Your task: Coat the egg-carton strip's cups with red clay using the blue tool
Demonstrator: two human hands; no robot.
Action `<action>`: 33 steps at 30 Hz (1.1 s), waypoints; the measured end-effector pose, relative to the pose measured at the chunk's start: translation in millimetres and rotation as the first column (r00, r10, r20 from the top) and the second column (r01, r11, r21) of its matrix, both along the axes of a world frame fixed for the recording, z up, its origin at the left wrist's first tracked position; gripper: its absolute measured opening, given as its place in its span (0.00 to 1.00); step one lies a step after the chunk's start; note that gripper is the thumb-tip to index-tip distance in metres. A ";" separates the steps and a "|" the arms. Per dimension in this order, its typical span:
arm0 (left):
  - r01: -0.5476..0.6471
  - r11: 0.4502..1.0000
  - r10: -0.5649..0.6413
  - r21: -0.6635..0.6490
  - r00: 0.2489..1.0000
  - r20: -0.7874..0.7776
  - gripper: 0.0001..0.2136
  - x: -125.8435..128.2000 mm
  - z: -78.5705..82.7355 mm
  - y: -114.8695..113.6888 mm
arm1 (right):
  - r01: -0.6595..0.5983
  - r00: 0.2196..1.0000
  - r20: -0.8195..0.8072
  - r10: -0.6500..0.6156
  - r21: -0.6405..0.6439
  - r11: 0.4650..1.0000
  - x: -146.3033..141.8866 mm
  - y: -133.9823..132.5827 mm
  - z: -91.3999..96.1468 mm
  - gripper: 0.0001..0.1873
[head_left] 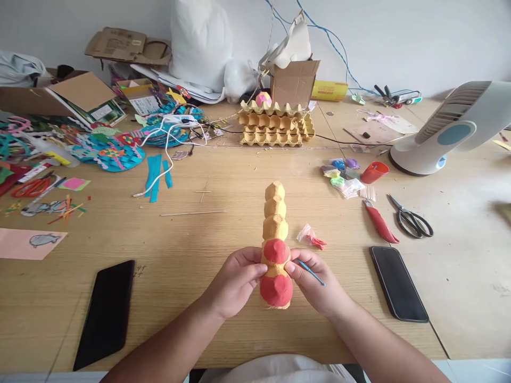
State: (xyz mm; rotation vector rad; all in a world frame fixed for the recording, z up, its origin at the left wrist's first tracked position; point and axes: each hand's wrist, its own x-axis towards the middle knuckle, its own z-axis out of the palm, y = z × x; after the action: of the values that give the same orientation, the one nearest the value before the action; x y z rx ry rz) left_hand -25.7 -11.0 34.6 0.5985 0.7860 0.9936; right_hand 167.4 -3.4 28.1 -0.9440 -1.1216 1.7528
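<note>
Between my two hands is a strip of egg carton (275,227), its row of yellow bumps pointing away from me. Red clay (276,290) covers the two bumps nearest me; the farther ones are bare. My left hand (239,279) pinches the strip's left side between thumb and fingers. On the right side, my right hand (315,279) grips it the same way, with a thin blue modelling tool (312,272) also lying across that hand. Just beyond the right hand, a small clear bag with red clay (315,240) rests on the table.
Stacked egg cartons (271,127) stand at the back. To the right are black scissors (411,218), a red-handled knife (381,222), a phone (399,283), clay bags (339,173), a red cup (374,172) and a white fan (443,127). A black tablet (106,314) lies left; crafts crowd the far left.
</note>
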 end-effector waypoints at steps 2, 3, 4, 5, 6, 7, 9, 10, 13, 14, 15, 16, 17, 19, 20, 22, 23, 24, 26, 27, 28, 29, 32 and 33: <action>0.017 0.999 -0.016 0.032 1.000 -0.009 0.12 -1.0 -1.0 1.4 | -0.001 1.000 -0.022 0.001 -0.020 1.000 -0.1 -0.4 -1.6 0.12; 0.018 0.998 -0.017 0.055 1.000 -0.021 0.12 -1.5 -1.5 2.1 | -0.005 1.000 -0.024 0.004 -0.018 1.000 0.0 -0.7 -1.8 0.12; 0.019 0.997 -0.016 0.080 0.999 -0.038 0.12 -1.9 -2.0 2.7 | -0.010 1.000 -0.023 0.009 -0.012 1.000 0.1 -0.9 -1.8 0.11; 0.017 0.994 -0.011 0.107 0.998 -0.060 0.12 -2.2 -2.4 3.2 | -0.015 1.000 -0.022 0.015 -0.007 1.000 0.2 -1.2 -1.5 0.11; 0.012 0.991 0.000 0.132 0.996 -0.086 0.12 -2.4 -2.8 3.5 | -0.021 1.000 -0.019 0.021 -0.003 1.000 0.4 -1.5 -1.1 0.11; 0.004 0.988 0.013 0.154 0.994 -0.110 0.12 -2.3 -3.2 3.5 | -0.025 1.000 -0.015 0.025 0.004 1.000 0.5 -1.7 -0.6 0.11; -0.012 0.984 0.036 0.179 0.990 -0.134 0.12 -1.8 -3.5 3.0 | -0.030 1.000 -0.003 0.030 0.019 0.999 0.4 -2.1 0.2 0.10; -0.021 0.983 0.046 0.180 0.990 -0.133 0.11 -1.4 -3.6 2.7 | -0.033 0.999 0.004 0.033 0.026 0.999 0.2 -2.3 0.5 0.10; -0.035 0.987 0.051 0.157 0.993 -0.102 0.11 -0.6 -3.3 1.9 | -0.038 0.999 0.002 0.038 0.018 0.999 -0.5 -2.5 0.7 0.10; -0.024 0.989 0.037 0.143 0.996 -0.087 0.11 -0.6 -3.3 2.0 | -0.036 0.999 -0.011 0.036 0.003 0.999 -0.8 -2.5 0.6 0.11; 0.000 0.992 0.009 0.129 0.998 -0.064 0.12 -0.8 -3.5 2.3 | -0.032 0.999 -0.031 0.032 -0.016 0.999 -1.0 -2.6 0.3 0.11; 0.029 0.993 -0.026 0.113 0.999 -0.032 0.14 -1.0 -3.8 2.6 | -0.029 0.998 -0.057 0.027 -0.038 0.999 -1.2 -2.6 -0.1 0.11; 0.060 0.994 -0.061 0.093 0.998 0.008 0.16 -1.2 -4.4 2.9 | -0.029 0.996 -0.085 0.024 -0.059 0.998 -1.4 -2.7 -0.7 0.11; 0.102 0.994 -0.105 0.032 0.990 0.095 0.21 -1.0 -5.7 3.3 | -0.039 0.992 -0.126 0.029 -0.082 0.996 -1.5 -2.8 -1.8 0.10; 0.113 0.994 -0.111 -0.007 0.985 0.131 0.22 -0.7 -6.3 3.3 | -0.045 0.991 -0.133 0.034 -0.083 0.996 -1.4 -2.7 -2.1 0.10; 0.121 0.989 -0.106 -0.084 0.980 0.169 0.22 0.4 -7.2 3.1 | -0.057 0.992 -0.115 0.049 -0.066 0.996 -0.5 -1.9 -1.7 0.10; 0.126 0.986 -0.106 -0.108 0.979 0.172 0.22 0.8 -7.4 3.0 | -0.061 0.994 -0.094 0.055 -0.053 0.997 0.4 -1.1 -0.6 0.11; 0.125 0.985 -0.106 -0.117 0.981 0.163 0.21 1.2 -7.5 3.0 | -0.067 0.996 -0.064 0.065 -0.037 0.997 1.5 0.0 1.0 0.11; 0.104 0.989 -0.091 -0.102 0.988 0.121 0.19 1.6 -7.5 3.2 | -0.089 0.996 0.026 0.088 0.017 0.996 4.4 2.9 5.5 0.14; 0.087 0.993 -0.079 -0.084 0.992 0.102 0.18 1.9 -7.4 3.3 | -0.111 0.990 0.093 0.105 0.059 0.992 6.0 4.6 8.0 0.15; 0.070 0.995 -0.064 -0.067 0.994 0.088 0.17 2.2 -7.5 3.2 | -0.119 0.980 0.176 0.098 0.113 0.986 7.6 6.2 10.3 0.15; 0.054 0.997 -0.050 -0.056 0.995 0.081 0.15 2.6 -7.7 3.0 | -0.131 0.962 0.260 0.086 0.160 0.978 9.1 7.6 12.2 0.15; 0.044 0.998 -0.040 -0.053 0.997 0.069 0.13 4.5 -8.7 1.4 | -0.166 0.900 0.432 0.054 0.225 0.960 13.5 10.7 14.6 0.16; 0.043 0.998 -0.040 -0.055 0.998 0.053 0.13 5.3 -9.2 0.8 | -0.186 0.880 0.471 0.057 0.231 0.955 14.9 11.3 14.5 0.16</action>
State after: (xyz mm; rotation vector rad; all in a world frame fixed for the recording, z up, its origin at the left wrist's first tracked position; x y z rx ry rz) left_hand -20.5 -10.2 25.4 0.5372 0.7504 0.9426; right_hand 182.4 7.9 42.6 -1.1704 -1.7132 1.4511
